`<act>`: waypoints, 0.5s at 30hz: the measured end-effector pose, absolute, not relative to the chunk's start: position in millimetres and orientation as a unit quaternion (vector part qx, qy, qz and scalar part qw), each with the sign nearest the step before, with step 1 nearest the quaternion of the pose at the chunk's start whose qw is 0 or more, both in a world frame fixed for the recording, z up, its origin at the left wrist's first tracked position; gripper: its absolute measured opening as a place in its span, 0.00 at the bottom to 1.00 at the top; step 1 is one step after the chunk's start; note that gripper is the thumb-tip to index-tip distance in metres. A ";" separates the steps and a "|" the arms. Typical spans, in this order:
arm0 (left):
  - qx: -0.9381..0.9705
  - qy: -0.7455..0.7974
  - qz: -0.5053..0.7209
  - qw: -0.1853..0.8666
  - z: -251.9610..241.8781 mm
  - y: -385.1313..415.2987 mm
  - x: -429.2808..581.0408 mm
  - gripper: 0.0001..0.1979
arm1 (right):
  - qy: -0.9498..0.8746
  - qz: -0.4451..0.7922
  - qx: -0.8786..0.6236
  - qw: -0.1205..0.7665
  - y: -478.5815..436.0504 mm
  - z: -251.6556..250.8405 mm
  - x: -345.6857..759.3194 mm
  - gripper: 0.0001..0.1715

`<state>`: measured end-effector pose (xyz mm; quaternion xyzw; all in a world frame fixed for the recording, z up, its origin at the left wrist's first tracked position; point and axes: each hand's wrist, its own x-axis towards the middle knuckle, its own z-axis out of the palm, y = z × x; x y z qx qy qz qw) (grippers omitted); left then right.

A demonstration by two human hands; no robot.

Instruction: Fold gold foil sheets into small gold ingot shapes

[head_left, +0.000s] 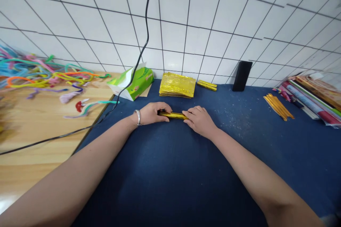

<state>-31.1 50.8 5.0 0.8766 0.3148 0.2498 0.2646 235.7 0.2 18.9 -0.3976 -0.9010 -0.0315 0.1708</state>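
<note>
Two hands grip one gold foil roll [174, 115] at the centre of the frame.
It lies flat on the blue cloth [170, 173], the fingers of the left hand [151, 113] curled over one end and those of the right hand [199, 120] pinching the other. Beyond sit a stack of gold foil sheets [177, 85], a green tissue box [133, 83] to its left and a black phone [242, 76] leaning on the tiled wall [202, 25].

Bright, even light, soft shadows; glare on gold foil stack [177, 84]; fisheye-bent tile wall [213, 17], blurred pipe cleaners [39, 72] at left edge.
</note>
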 end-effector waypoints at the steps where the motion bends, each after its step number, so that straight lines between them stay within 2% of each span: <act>1: 0.873 0.324 0.245 0.270 5.8 50.9 -31.9 0.19 | -0.899 -0.025 -0.401 0.177 1.0 18.2 236.0 0.20; 3: 0.869 0.336 0.238 0.275 7.7 50.7 -32.9 0.21 | -0.895 -0.010 -0.403 0.190 2.6 16.7 236.8 0.20; 10: 0.872 0.345 0.230 0.259 13.5 48.8 -30.8 0.16 | -0.892 0.013 -0.402 0.207 5.3 15.7 237.8 0.16; 15: 0.870 0.336 0.224 0.284 13.7 50.9 -34.6 0.18 | -0.890 0.017 -0.398 0.223 5.7 15.4 239.0 0.12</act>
